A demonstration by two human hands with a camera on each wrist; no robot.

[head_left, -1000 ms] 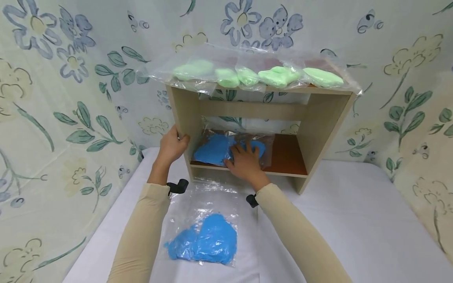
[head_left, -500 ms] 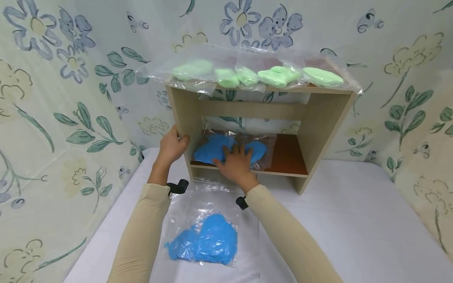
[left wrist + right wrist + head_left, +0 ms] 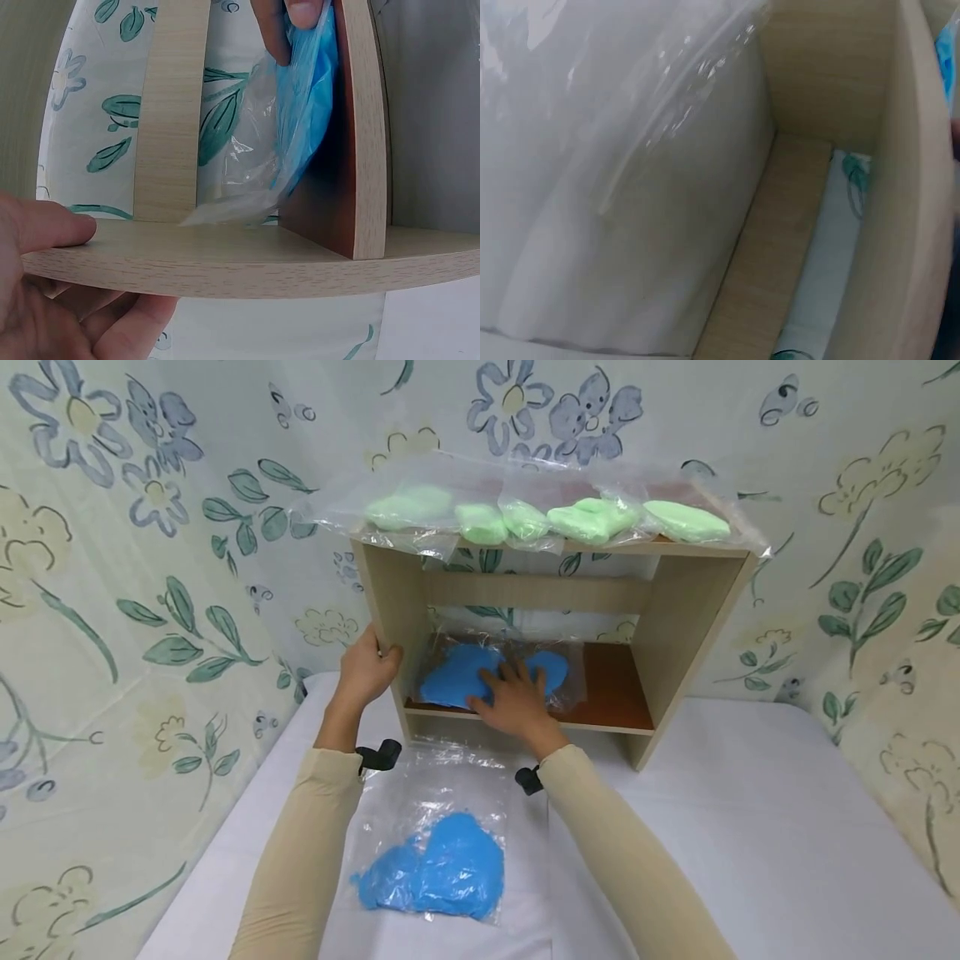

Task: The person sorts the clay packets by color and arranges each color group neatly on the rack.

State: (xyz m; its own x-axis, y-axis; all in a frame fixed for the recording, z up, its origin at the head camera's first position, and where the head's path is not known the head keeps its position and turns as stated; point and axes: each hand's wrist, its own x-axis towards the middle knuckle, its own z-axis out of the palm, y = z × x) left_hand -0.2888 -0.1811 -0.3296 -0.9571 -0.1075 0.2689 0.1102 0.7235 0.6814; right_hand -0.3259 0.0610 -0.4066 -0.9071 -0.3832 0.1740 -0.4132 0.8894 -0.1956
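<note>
A small wooden shelf unit (image 3: 690,627) stands on the white-covered surface. My left hand (image 3: 366,668) grips its left side panel; in the left wrist view the thumb lies on the panel's inner face and the fingers (image 3: 127,330) are on the outer face. On the brown lower board (image 3: 618,693) rests a clear plastic bag (image 3: 459,678) of soft blue material. My right hand (image 3: 517,703) rests on this bag with its fingers spread, covering its middle part. The right wrist view mostly shows the unit's underside, with that hand barely at its right edge.
A second clear bag of blue material (image 3: 457,868) lies on the white cloth (image 3: 750,843) in front of the unit, between the forearms. Along the top board are several clear bags with pale green lumps (image 3: 592,521). Floral curtains (image 3: 187,627) close in the back and sides.
My right hand has slid left across the bag and then back right. The blue bag now sits slightly further right on the board. The left hand has kept its place on the panel.
</note>
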